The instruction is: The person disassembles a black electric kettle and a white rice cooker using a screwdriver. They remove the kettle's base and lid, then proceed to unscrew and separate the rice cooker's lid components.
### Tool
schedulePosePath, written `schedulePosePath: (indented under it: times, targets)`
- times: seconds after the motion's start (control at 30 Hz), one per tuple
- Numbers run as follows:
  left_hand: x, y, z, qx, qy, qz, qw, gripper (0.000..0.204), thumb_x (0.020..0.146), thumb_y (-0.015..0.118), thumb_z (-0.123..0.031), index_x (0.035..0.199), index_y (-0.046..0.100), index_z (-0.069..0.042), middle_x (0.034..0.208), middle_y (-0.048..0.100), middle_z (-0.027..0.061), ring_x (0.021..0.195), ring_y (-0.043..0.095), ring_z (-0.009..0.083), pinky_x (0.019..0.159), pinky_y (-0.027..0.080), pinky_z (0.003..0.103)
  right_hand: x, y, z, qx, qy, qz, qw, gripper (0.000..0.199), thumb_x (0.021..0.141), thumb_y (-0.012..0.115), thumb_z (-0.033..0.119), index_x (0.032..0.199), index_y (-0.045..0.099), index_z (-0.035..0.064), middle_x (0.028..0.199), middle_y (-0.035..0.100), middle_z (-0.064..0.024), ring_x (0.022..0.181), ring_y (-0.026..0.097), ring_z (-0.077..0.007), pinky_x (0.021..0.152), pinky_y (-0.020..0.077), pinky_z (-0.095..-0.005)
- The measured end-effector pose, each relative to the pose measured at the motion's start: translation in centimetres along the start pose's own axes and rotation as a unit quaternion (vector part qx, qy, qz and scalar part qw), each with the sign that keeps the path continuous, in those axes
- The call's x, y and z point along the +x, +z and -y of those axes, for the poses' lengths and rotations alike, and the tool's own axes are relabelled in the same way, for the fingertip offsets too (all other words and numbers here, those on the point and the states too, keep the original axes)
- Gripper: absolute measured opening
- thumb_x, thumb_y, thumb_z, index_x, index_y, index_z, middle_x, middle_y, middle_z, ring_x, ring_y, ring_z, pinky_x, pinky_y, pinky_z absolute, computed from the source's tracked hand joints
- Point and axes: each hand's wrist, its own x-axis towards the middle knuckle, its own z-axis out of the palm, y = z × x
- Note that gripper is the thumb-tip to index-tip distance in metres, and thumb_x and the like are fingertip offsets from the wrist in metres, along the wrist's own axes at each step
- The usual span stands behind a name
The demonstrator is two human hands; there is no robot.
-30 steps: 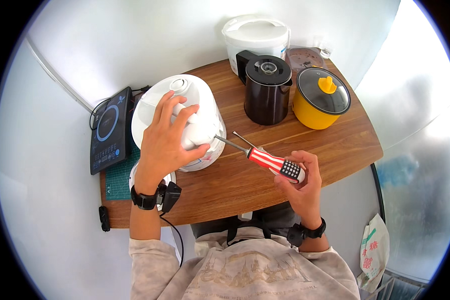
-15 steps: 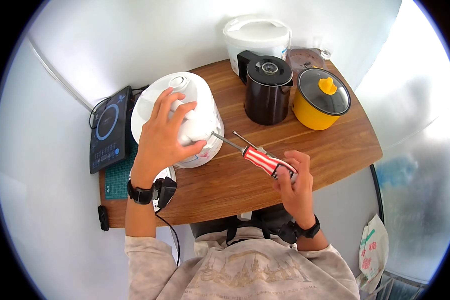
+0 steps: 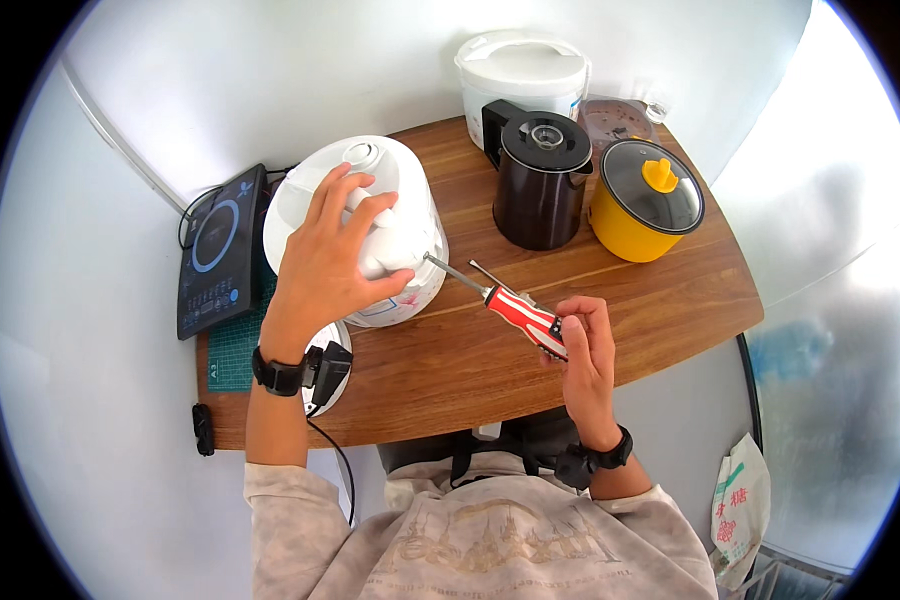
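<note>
Surface: wooden table [image 3: 670, 300], warm brown, plank grain running left to right, curved front edge, set against a white wall [image 3: 270, 70]. Pale floor visible around it.

Item 1: white rice cooker [image 3: 410, 200], rounded body, at 10 o'clock on the table. The left hand [image 3: 335, 265] lies spread over its top and side, fingers curled against the shell, pressing on it rather than closed around anything.

Item 2: screwdriver [image 3: 515, 310], red-and-white striped handle, metal shaft pointing to 10 o'clock, tip touching the cooker's lower side. The right hand [image 3: 585, 350] is closed around the handle's end, at table centre.

Item 3: black electric kettle [image 3: 540, 185], at 12 o'clock, lid on.

Item 4: yellow pot [image 3: 645, 215] with dark glass lid and yellow knob, at 1 o'clock, just beside the kettle.

Item 5: second white cooker [image 3: 520, 75], at the back edge behind the kettle.

Item 6: black induction hob [image 3: 218, 250], at 9 o'clock, overhanging the table's left end, resting partly on a green cutting mat [image 3: 232, 360].

Item 7: printed bag [image 3: 740, 510] on the floor at 4 o'clock.

Both wrists carry black watches.
</note>
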Motion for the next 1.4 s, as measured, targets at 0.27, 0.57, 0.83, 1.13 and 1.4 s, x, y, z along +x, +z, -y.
schedulePosePath:
  times: [0.27, 0.57, 0.83, 1.13, 1.4]
  targets:
    - [0.0, 0.0, -0.1, 0.000, -0.010, 0.006, 1.000, 0.064, 0.066, 0.086, -0.033, 0.124, 0.064, -0.014, 0.138, 0.051, 0.0101, 0.141, 0.041, 0.0339, 0.096, 0.055, 0.044, -0.1, 0.0, 0.2, -0.063, -0.036, 0.017, 0.997, 0.034, 0.099, 0.060, 0.005, 0.131, 0.051, 0.0014, 0.118, 0.061, -0.0101, 0.102, 0.061, -0.0098, 0.078, 0.0540, -0.0250]
    - [0.1, -0.1, -0.1, -0.006, -0.015, 0.011, 1.000, 0.065, 0.066, 0.087, -0.034, 0.123, 0.064, -0.014, 0.139, 0.050, 0.0103, 0.142, 0.041, 0.0336, 0.097, 0.055, 0.044, 1.0, -1.2, 2.1, -0.095, 0.120, 0.069, 0.986, 0.032, 0.101, 0.059, 0.012, 0.131, 0.052, 0.0008, 0.077, 0.066, -0.0062, 0.061, 0.063, -0.0098, 0.059, 0.0524, -0.0236]
    - [-0.1, 0.0, 0.2, 0.004, -0.001, 0.002, 1.000, 0.064, 0.068, 0.085, -0.031, 0.126, 0.063, -0.016, 0.148, 0.048, 0.0072, 0.146, 0.037, 0.0335, 0.104, 0.050, 0.046, 1.0, -0.7, 0.3, -0.146, -0.062, 0.053, 0.986, 0.037, 0.083, 0.073, -0.002, 0.116, 0.058, 0.0040, 0.109, 0.061, -0.0057, 0.095, 0.061, -0.0136, 0.082, 0.0507, -0.0266]
    - [-0.3, -0.4, -0.4, 0.025, 0.019, -0.026, 0.999, 0.046, 0.079, 0.078, -0.022, 0.123, 0.070, -0.015, 0.145, 0.056, 0.0069, 0.143, 0.043, 0.0337, 0.108, 0.047, 0.045, 0.9, -0.4, 1.1, -0.322, -0.217, 0.064, 0.919, 0.046, 0.074, 0.075, -0.010, 0.115, 0.064, 0.0067, 0.110, 0.055, -0.0115, 0.098, 0.061, -0.0281, 0.085, 0.0516, -0.0337]
    - [-5.6, 1.8, -6.2, -0.352, -0.134, -0.115, 0.919, 0.011, 0.090, 0.070, -0.010, 0.092, 0.063, -0.002, 0.090, 0.065, 0.0062, 0.087, 0.065, 0.0171, 0.071, 0.053, 0.029, 1.0, -0.4, 1.6, -0.328, -0.218, 0.053, 0.918, 0.047, 0.072, 0.074, -0.013, 0.113, 0.066, 0.0085, 0.110, 0.055, -0.0124, 0.097, 0.061, -0.0309, 0.083, 0.0523, -0.0355]
